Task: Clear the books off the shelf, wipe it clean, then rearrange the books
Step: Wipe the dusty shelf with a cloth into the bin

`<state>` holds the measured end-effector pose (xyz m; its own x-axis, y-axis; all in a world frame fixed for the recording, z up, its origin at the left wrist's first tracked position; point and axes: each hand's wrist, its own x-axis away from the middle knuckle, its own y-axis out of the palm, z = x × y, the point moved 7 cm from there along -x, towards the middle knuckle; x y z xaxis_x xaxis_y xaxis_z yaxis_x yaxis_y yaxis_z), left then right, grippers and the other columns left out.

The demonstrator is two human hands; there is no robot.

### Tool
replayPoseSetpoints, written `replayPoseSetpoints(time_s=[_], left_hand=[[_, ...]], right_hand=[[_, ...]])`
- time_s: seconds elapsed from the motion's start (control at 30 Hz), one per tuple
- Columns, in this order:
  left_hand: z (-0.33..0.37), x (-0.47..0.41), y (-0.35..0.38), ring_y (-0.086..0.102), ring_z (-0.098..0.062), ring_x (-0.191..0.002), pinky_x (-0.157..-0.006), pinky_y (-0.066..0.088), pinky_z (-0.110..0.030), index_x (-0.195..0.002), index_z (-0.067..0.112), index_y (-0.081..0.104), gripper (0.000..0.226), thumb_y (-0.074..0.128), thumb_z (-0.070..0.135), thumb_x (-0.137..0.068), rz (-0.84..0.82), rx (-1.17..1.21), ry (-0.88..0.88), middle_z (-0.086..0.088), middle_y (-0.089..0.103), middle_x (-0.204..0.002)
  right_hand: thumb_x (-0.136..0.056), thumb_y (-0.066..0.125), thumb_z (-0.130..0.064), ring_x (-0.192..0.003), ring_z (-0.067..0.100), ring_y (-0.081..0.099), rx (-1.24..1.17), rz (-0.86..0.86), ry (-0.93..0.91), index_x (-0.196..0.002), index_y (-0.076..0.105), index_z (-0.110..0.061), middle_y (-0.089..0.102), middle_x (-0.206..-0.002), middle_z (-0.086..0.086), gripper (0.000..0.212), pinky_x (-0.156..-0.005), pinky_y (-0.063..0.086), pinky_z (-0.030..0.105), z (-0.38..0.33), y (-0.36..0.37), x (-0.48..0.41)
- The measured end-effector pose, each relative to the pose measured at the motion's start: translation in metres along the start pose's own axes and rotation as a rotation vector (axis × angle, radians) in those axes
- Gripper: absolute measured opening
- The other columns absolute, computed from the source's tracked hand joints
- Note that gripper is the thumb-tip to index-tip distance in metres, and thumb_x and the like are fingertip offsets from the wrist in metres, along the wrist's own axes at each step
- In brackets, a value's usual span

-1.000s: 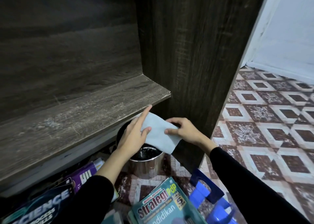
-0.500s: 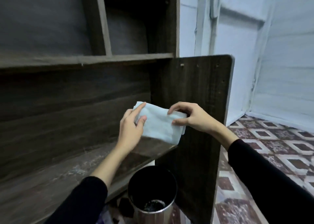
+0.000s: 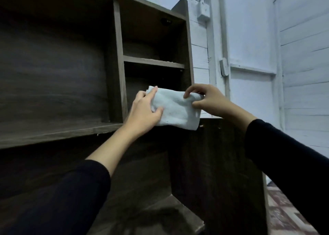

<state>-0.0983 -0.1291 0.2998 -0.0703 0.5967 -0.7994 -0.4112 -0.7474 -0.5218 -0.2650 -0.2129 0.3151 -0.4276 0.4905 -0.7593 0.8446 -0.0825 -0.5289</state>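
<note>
Head view: you see both your hands up in the middle of the frame, in front of a dark wood shelf (image 3: 53, 133).
Cloth: the pale blue cloth (image 3: 176, 110) is folded and sits in the air between your two hands, right in front of the shelf's edge.
Left hand: your left hand (image 3: 144, 113) grips the left end of the cloth. Its fingers (image 3: 153, 94) are curled over the top and the thumb presses on the front.
Right hand: your right hand (image 3: 208, 101) pinches the top right corner of the cloth. Its fingers (image 3: 191, 90) are bent down tight on it.
Sleeves: both arms wear black sleeves (image 3: 71, 190), low in the frame.
Small shelf: a short board (image 3: 153, 63) sits in a narrow box of the shelf, just above the cloth.
Wall: a white plank wall (image 3: 302, 74) fills the right side.
Floor: a bit of patterned floor (image 3: 284, 217) shows at the lower right, blurry.
</note>
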Motion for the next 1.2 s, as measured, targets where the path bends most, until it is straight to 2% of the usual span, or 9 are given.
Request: replayPoseSetpoints(time_s=[0.13, 0.23, 0.33, 0.53, 0.67, 0.77, 0.87, 0.97, 1.2], left_hand=[[-0.025, -0.026, 0.014, 0.038, -0.025, -0.127, -0.101, 0.030, -0.028, -0.151, 0.018, 0.019, 0.066, 0.051, 0.023, -0.095, -0.026, -0.137, -0.113, -0.011, 0.029, -0.141], [-0.050, -0.039, 0.026, 0.030, -0.032, -0.135, -0.107, 0.027, -0.034, -0.152, 0.015, 0.013, 0.065, 0.046, 0.017, -0.095, -0.093, -0.228, -0.243, -0.014, 0.019, -0.148], [-0.063, -0.047, 0.034, 0.026, -0.033, -0.138, -0.110, 0.025, -0.035, -0.151, 0.011, 0.015, 0.064, 0.046, 0.012, -0.095, -0.131, -0.295, -0.313, -0.016, 0.015, -0.152], [-0.077, -0.055, 0.041, 0.038, -0.034, -0.130, -0.100, 0.035, -0.034, -0.141, 0.003, 0.033, 0.051, 0.046, 0.010, -0.093, -0.139, -0.409, -0.387, -0.020, 0.030, -0.144], [-0.080, -0.056, 0.040, 0.048, -0.037, -0.121, -0.092, 0.043, -0.035, -0.133, 0.001, 0.043, 0.042, 0.045, 0.011, -0.092, -0.153, -0.449, -0.470, -0.023, 0.039, -0.138], [-0.082, -0.056, 0.042, 0.047, -0.036, -0.123, -0.092, 0.043, -0.035, -0.133, 0.001, 0.044, 0.041, 0.044, 0.014, -0.094, -0.199, -0.492, -0.529, -0.022, 0.043, -0.137], [-0.083, -0.054, 0.044, 0.047, -0.037, -0.123, -0.096, 0.043, -0.036, -0.131, 0.001, 0.046, 0.041, 0.043, 0.019, -0.095, -0.243, -0.507, -0.568, -0.023, 0.044, -0.137], [-0.076, -0.051, 0.041, 0.044, -0.038, -0.124, -0.097, 0.041, -0.038, -0.129, 0.001, 0.048, 0.038, 0.041, 0.017, -0.094, -0.202, -0.495, -0.549, -0.023, 0.042, -0.137], [-0.033, -0.031, 0.023, 0.046, -0.032, -0.119, -0.096, 0.040, -0.038, -0.124, 0.007, 0.057, 0.036, 0.046, 0.014, -0.091, -0.100, -0.500, -0.285, -0.014, 0.048, -0.127]], right_hand=[[-0.075, 0.052, 0.007, -0.071, 0.008, 0.045, 0.047, 0.000, 0.003, -0.088, 0.066, -0.022, 0.049, -0.081, -0.015, 0.035, -0.058, 0.038, 0.017, 0.010, 0.020, -0.042], [-0.075, 0.045, 0.010, -0.087, 0.014, 0.048, 0.074, -0.033, -0.004, -0.085, 0.065, -0.026, 0.054, -0.090, -0.008, 0.043, -0.067, 0.039, 0.023, 0.025, 0.048, -0.067], [-0.076, 0.042, 0.011, -0.088, 0.015, 0.049, 0.078, -0.037, 0.015, -0.087, 0.067, -0.022, 0.057, -0.097, -0.001, 0.043, -0.061, 0.037, 0.017, 0.041, 0.070, -0.087], [-0.079, 0.064, 0.001, -0.073, 0.005, 0.053, 0.017, -0.042, 0.056, -0.089, 0.070, -0.015, 0.063, -0.090, 0.001, 0.020, -0.051, 0.036, 0.001, 0.066, 0.088, -0.104], [-0.077, 0.072, -0.005, -0.081, 0.007, 0.053, -0.018, -0.038, 0.115, -0.084, 0.072, -0.016, 0.062, -0.080, 0.000, 0.013, -0.062, 0.038, 0.007, 0.078, 0.094, -0.108], [-0.081, 0.071, -0.007, -0.091, 0.008, 0.052, -0.016, -0.065, 0.163, -0.094, 0.075, -0.011, 0.062, -0.085, 0.001, 0.013, -0.076, 0.037, 0.016, 0.079, 0.098, -0.108], [-0.086, 0.068, -0.011, -0.096, 0.007, 0.050, 0.024, -0.108, 0.177, -0.099, 0.075, -0.010, 0.064, -0.091, 0.003, 0.016, -0.081, 0.037, 0.017, 0.076, 0.102, -0.108], [-0.087, 0.064, -0.014, -0.099, 0.011, 0.053, 0.077, -0.074, 0.168, -0.098, 0.075, -0.010, 0.070, -0.098, 0.006, 0.016, -0.081, 0.037, 0.018, 0.071, 0.095, -0.107], [-0.084, 0.057, -0.008, -0.083, 0.016, 0.061, 0.143, 0.021, 0.130, -0.085, 0.073, -0.015, 0.071, -0.090, 0.008, 0.017, -0.075, 0.047, 0.025, 0.045, 0.066, -0.079]])
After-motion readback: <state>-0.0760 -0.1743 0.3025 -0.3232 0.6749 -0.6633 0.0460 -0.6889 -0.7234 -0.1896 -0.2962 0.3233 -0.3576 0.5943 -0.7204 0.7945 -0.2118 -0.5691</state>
